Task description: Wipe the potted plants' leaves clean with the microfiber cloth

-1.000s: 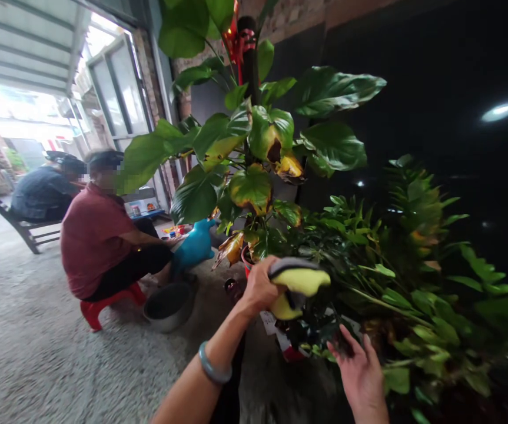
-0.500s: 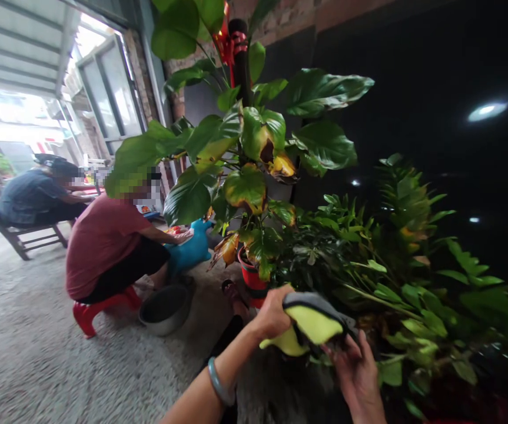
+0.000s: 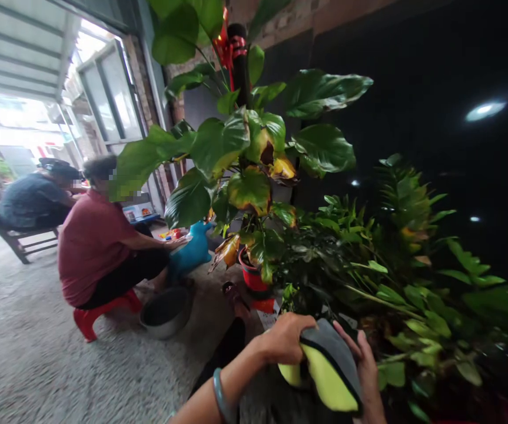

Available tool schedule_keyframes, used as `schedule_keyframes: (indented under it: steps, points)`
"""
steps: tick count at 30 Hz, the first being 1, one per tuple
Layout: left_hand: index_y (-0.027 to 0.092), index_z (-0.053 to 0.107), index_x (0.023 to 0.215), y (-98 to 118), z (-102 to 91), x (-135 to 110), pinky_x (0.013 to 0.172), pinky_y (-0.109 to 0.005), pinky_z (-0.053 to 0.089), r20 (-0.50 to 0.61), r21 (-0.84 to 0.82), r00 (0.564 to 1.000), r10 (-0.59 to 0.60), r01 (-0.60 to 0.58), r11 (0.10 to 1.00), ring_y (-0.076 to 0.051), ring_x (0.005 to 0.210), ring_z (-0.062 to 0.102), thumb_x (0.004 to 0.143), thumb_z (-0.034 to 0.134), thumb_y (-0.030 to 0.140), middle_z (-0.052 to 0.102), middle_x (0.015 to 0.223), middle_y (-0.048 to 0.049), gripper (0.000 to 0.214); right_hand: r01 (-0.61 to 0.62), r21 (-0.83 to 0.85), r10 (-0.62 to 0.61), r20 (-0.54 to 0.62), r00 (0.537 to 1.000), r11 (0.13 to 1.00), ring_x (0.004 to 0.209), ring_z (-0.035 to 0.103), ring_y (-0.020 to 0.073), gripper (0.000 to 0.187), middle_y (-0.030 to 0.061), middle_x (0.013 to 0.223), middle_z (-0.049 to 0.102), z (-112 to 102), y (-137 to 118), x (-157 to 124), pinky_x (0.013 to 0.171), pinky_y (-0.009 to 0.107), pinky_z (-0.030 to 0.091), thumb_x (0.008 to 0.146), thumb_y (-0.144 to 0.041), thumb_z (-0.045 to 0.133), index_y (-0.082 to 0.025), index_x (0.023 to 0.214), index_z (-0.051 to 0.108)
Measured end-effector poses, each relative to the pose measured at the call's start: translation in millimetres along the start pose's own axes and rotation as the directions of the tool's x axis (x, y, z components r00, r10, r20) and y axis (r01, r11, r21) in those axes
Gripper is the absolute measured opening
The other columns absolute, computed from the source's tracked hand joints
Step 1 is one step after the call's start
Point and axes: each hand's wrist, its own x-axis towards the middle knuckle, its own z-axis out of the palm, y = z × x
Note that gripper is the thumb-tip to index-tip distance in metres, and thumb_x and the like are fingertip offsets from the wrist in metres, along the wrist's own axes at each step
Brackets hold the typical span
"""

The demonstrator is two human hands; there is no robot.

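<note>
A two-sided cloth (image 3: 333, 368), grey on one face and yellow on the other with a dark edging, hangs folded between my hands. My left hand (image 3: 286, 338), with a pale bangle on its wrist, is closed around the cloth's upper left part. At the cloth's right side is my right hand (image 3: 368, 371), its visible fingers stretched upward and apart. The cloth lies against that hand and hides part of its palm. Just beyond my hands, a large-leaved plant (image 3: 249, 191) with browned leaf edges grows from a red pot (image 3: 252, 275).
Dense foliage (image 3: 412, 300) fills the right side before a dark wall. On the left, a person in a red shirt (image 3: 97, 241) sits on a red stool (image 3: 103, 312) by a grey basin (image 3: 164, 315) and a blue toy animal (image 3: 192, 250). Another person (image 3: 37, 194) sits farther back.
The cloth has moved lower and slightly right, showing more of its grey face and hanging longer. My left hand has shifted right and down with it. The red-shirted person's head has lifted.
</note>
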Motion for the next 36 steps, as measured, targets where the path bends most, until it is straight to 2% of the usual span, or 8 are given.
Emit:
schedule_keyframes:
  steps: [3, 9, 16, 20, 26, 31, 33, 36]
  points:
    - [0.017, 0.059, 0.074, 14, -20.5, 8, 0.059, -0.02, 0.037, -0.279, -0.054, 0.96, 0.008, -0.024, 0.998, -0.013, 0.068, 0.053, 0.052, 0.055, 0.008, 0.057, 0.068, 0.004, 0.025, 0.065, 0.026, -0.064, -0.028, 0.998, 0.998, 0.085, 0.062, 0.0284, 0.045, 0.0062, 0.077, 0.071, -4, -2, 0, 0.074, 0.042, 0.048, 0.051, -0.062, 0.072, -0.021, 0.071, 0.069]
    - [0.019, 0.059, 0.088, 33, -72.1, 51, 0.07, -0.022, 0.042, -0.814, -0.024, 0.581, 0.008, -0.048, 0.999, -0.014, 0.076, 0.055, 0.056, 0.056, 0.009, 0.061, 0.078, 0.0035, 0.033, 0.146, -0.026, -0.146, 0.02, 0.989, 0.989, 0.086, 0.059, 0.0246, 0.052, 0.0078, 0.085, 0.069, -4, 3, 7, 0.075, 0.04, 0.047, 0.063, -0.066, 0.062, -0.019, 0.084, 0.069]
    - [0.016, 0.063, 0.074, 10, 4.9, 13, 0.059, -0.02, 0.038, -0.152, -0.064, 0.984, -0.088, 0.079, 0.995, -0.012, 0.067, 0.051, 0.052, 0.061, 0.008, 0.057, 0.066, 0.0044, 0.024, 0.162, -0.003, -0.162, -0.028, 0.986, 0.987, 0.081, 0.062, 0.0282, 0.042, 0.0034, 0.074, 0.069, -10, 7, 11, 0.074, 0.043, 0.046, 0.059, -0.061, 0.067, -0.024, 0.079, 0.068]
    - [0.015, 0.063, 0.078, 33, -14.8, 18, 0.06, -0.02, 0.039, -0.27, -0.128, 0.963, -0.005, -0.03, 0.991, -0.013, 0.068, 0.053, 0.053, 0.059, 0.01, 0.059, 0.069, 0.0033, 0.026, 0.181, 0.0, -0.181, -0.032, 0.983, 0.984, 0.078, 0.062, 0.0265, 0.04, 0.0031, 0.076, 0.069, -12, 5, 11, 0.07, 0.041, 0.047, 0.061, -0.063, 0.063, -0.026, 0.076, 0.067]
    - [0.018, 0.061, 0.095, 64, -61.5, 63, 0.078, -0.027, 0.046, -0.786, 0.101, 0.589, 0.186, -0.175, 0.979, -0.017, 0.084, 0.059, 0.059, 0.055, 0.009, 0.065, 0.089, -0.0013, 0.038, 0.126, -0.009, -0.126, -0.04, 0.991, 0.992, 0.078, 0.06, 0.0235, 0.048, 0.0075, 0.08, 0.068, -5, 2, 9, 0.071, 0.04, 0.048, 0.064, -0.063, 0.06, -0.019, 0.082, 0.068]
    - [0.019, 0.064, 0.088, 34, -16.4, 47, 0.076, -0.029, 0.047, -0.2, 0.298, 0.965, 0.169, -0.104, 0.949, -0.022, 0.085, 0.062, 0.055, 0.058, 0.007, 0.068, 0.089, -0.0052, 0.035, 0.146, 0.046, -0.143, -0.051, 0.988, 0.988, 0.083, 0.062, 0.0268, 0.043, 0.005, 0.075, 0.069, -7, 5, 12, 0.074, 0.043, 0.049, 0.058, -0.061, 0.066, -0.023, 0.078, 0.066]
    - [0.02, 0.064, 0.081, 23, -6.2, 30, 0.068, -0.027, 0.046, 0.079, 0.364, 0.997, 0.005, -0.034, 0.931, -0.022, 0.078, 0.063, 0.054, 0.059, 0.006, 0.067, 0.079, -0.0035, 0.031, 0.076, 0.039, -0.074, -0.038, 0.997, 0.996, 0.086, 0.064, 0.0312, 0.044, 0.0061, 0.072, 0.069, -10, 6, 14, 0.076, 0.046, 0.049, 0.053, -0.061, 0.069, -0.022, 0.074, 0.066]
    - [0.02, 0.064, 0.078, 25, -21.3, 17, 0.063, -0.023, 0.043, 0.057, 0.318, 0.996, -0.073, 0.052, 0.947, -0.019, 0.073, 0.061, 0.054, 0.059, 0.007, 0.066, 0.073, 0.0, 0.028, 0.046, -0.015, -0.047, -0.046, 0.998, 0.999, 0.085, 0.064, 0.033, 0.046, 0.0063, 0.07, 0.07, -14, 5, 17, 0.074, 0.048, 0.049, 0.054, -0.063, 0.067, -0.022, 0.074, 0.066]
